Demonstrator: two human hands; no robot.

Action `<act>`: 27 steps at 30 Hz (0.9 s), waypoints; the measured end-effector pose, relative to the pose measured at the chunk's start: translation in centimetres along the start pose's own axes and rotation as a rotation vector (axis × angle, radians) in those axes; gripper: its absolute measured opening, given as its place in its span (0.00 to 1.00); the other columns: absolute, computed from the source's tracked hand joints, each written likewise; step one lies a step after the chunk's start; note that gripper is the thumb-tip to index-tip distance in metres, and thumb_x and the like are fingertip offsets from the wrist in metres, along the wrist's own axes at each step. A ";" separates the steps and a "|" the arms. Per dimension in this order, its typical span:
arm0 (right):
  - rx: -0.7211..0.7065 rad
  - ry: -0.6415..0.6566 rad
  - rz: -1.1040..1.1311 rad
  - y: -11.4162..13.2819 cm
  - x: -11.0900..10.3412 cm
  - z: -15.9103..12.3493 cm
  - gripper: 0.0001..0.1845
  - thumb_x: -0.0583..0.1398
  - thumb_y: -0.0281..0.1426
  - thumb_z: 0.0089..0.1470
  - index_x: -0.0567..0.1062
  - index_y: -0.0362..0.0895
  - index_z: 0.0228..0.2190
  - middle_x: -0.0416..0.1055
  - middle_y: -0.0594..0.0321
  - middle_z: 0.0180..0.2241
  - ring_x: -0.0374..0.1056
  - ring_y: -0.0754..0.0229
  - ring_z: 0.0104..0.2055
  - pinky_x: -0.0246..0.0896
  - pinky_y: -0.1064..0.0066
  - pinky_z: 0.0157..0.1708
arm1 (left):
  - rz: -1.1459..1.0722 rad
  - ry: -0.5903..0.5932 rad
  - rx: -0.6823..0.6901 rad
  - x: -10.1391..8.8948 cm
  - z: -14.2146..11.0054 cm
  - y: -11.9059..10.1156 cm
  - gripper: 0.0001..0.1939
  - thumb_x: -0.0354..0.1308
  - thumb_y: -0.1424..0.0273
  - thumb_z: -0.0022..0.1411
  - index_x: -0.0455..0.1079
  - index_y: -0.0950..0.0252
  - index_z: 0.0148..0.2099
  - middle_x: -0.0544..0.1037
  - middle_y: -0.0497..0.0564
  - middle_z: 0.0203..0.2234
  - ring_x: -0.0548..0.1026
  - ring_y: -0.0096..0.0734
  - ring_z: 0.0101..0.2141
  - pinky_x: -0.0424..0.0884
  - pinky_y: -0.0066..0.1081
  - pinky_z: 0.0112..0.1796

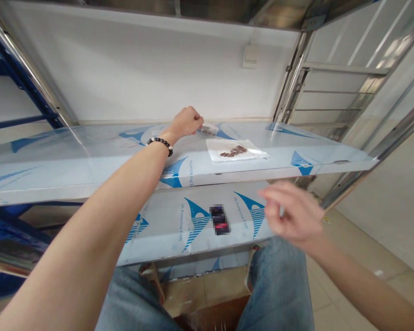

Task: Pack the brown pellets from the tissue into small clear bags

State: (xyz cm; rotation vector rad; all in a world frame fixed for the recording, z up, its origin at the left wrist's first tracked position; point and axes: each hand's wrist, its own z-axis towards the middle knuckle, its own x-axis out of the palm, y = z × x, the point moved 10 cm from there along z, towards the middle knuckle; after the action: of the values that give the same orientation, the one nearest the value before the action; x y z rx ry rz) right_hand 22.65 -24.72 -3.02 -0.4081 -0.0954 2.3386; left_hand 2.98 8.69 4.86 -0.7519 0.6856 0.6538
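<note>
My left hand (188,120), with a dark beaded bracelet on the wrist, reaches over the upper shelf (131,158) with its fingers curled closed. Right beside its fingertips lies a small clear packet (209,129) with greyish contents; whether the fingers grip it is hidden. To the right, a white sheet (217,149) lies flat, bearing a small pile of brown pieces (233,151). My right hand (293,214) hovers in front of the shelf edge, slightly blurred. Its thumb and fingers are pinched together, and anything between them is too small to make out.
A lower shelf (165,220) holds a pixelated dark object (220,219). Metal posts (291,76) frame the rack, with blue metal bars (17,69) at left. Another shelf (227,14) overhangs above. A white wall (152,69) with a switch (250,56) stands behind. My knees are below.
</note>
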 end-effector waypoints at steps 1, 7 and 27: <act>-0.006 -0.070 -0.012 -2.3 -0.3 3.1 0.15 0.58 0.19 0.61 0.78 0.49 0.42 0.75 0.65 0.31 0.70 0.61 0.30 0.67 0.69 0.31 | 0.019 0.003 0.000 0.0 0.0 0.1 0.13 0.56 0.72 0.63 0.81 0.72 0.32 0.71 0.51 0.15 0.77 0.36 0.29 0.75 0.33 0.45; 0.622 0.064 0.092 -22.7 10.5 13.8 0.17 0.47 0.24 0.71 0.75 0.37 0.45 0.77 0.54 0.44 0.74 0.66 0.37 0.69 0.72 0.41 | 0.092 0.047 -0.005 0.3 0.4 1.5 0.16 0.53 0.72 0.64 0.81 0.68 0.31 0.74 0.52 0.16 0.74 0.34 0.24 0.73 0.33 0.37; 0.620 0.960 0.281 -24.6 26.1 6.5 0.33 0.65 0.29 0.66 0.67 0.38 0.69 0.79 0.47 0.54 0.75 0.55 0.47 0.68 0.67 0.49 | 0.260 -0.077 -0.083 -3.5 0.9 6.0 0.21 0.52 0.78 0.57 0.86 0.64 0.43 0.86 0.59 0.41 0.80 0.41 0.42 0.73 0.36 0.52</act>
State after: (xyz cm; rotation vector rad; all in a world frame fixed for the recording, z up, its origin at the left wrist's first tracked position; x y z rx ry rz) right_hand 19.55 11.42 0.84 -1.2006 1.1590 2.0328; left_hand -3.29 11.77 5.69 -0.7161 0.6947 0.9491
